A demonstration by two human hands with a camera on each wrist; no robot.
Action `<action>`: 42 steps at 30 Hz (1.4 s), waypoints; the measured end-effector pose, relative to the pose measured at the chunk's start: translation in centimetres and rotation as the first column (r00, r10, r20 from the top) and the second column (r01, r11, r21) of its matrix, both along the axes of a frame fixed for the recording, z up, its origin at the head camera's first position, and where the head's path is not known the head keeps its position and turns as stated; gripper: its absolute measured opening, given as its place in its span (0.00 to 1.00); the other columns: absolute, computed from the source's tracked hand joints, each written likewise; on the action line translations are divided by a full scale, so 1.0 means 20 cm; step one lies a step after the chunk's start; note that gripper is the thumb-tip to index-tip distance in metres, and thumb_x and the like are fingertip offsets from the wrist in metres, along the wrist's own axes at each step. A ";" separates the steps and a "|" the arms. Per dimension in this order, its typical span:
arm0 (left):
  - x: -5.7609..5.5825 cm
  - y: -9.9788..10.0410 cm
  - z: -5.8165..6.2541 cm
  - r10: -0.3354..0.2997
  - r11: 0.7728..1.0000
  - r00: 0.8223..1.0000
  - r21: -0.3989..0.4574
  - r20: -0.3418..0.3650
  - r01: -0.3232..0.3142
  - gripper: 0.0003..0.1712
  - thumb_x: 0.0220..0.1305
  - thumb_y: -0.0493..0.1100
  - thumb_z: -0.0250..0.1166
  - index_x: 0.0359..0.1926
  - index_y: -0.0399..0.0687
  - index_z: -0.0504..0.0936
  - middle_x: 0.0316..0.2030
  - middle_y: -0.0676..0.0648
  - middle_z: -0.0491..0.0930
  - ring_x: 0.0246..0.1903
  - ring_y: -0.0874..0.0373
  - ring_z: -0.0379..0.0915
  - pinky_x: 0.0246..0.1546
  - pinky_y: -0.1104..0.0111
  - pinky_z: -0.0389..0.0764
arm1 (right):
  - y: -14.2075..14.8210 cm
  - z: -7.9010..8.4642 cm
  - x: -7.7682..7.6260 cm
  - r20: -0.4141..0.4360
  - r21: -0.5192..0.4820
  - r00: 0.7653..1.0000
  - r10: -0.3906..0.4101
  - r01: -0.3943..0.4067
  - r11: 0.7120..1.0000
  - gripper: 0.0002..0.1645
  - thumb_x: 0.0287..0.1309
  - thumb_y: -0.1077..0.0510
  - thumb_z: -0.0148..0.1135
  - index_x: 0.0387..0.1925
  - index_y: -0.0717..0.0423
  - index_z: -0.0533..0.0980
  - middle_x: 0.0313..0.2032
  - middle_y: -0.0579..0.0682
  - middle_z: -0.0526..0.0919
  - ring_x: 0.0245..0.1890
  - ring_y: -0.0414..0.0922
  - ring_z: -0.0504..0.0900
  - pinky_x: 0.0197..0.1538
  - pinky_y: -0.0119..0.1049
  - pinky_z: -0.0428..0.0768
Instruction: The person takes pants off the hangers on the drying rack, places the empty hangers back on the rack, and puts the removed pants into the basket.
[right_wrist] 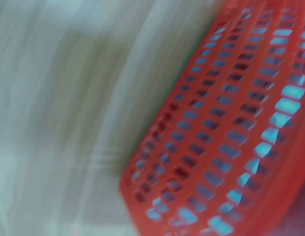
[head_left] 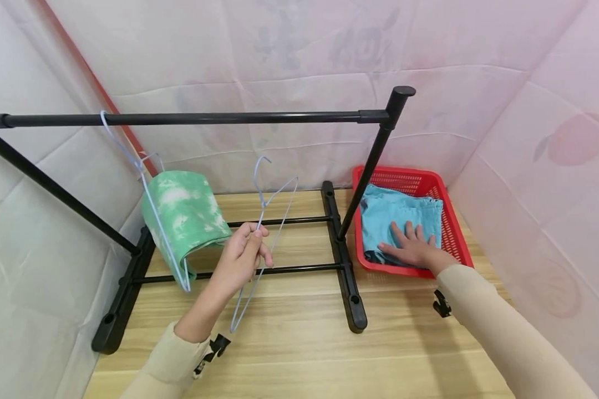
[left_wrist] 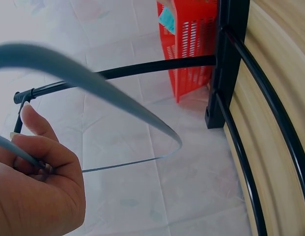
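Hands grip a hanger (left) and touch blue cloth (right)

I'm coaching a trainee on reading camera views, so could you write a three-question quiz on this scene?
1. What is the left hand holding?
2. The right hand rests on: A) green-and-white cloth, B) blue cloth, C) a black rail.
3. True or false: the red plastic basket hangs from the black rack.

Key: 1. A light-blue hanger. 2. B. 3. False; the red plastic basket stands on the wood-grain surface.
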State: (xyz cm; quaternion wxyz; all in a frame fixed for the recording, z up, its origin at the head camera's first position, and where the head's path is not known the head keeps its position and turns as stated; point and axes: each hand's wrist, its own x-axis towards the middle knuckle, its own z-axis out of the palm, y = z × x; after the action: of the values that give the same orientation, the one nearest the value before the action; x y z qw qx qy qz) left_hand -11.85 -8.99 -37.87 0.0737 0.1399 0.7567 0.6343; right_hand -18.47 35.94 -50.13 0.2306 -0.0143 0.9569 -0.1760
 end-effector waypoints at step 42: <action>0.00 -0.01 0.00 -0.024 0.999 1.000 0.022 -0.008 0.024 0.16 0.82 0.46 0.39 0.50 0.40 0.68 0.21 0.42 0.80 0.09 0.61 0.58 0.08 0.70 0.63 | -0.29 0.14 -0.19 0.045 0.097 0.987 0.154 -0.157 0.983 0.44 0.75 0.36 0.39 0.78 0.57 0.45 0.76 0.69 0.40 0.74 0.74 0.34 0.66 0.78 0.39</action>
State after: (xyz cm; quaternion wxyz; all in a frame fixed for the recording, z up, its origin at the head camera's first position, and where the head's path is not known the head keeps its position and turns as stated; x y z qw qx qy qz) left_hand -11.83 -9.15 -37.87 0.0771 0.1522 0.7481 0.6413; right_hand -22.23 30.04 -47.40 0.2617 -0.0742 0.9560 -0.1096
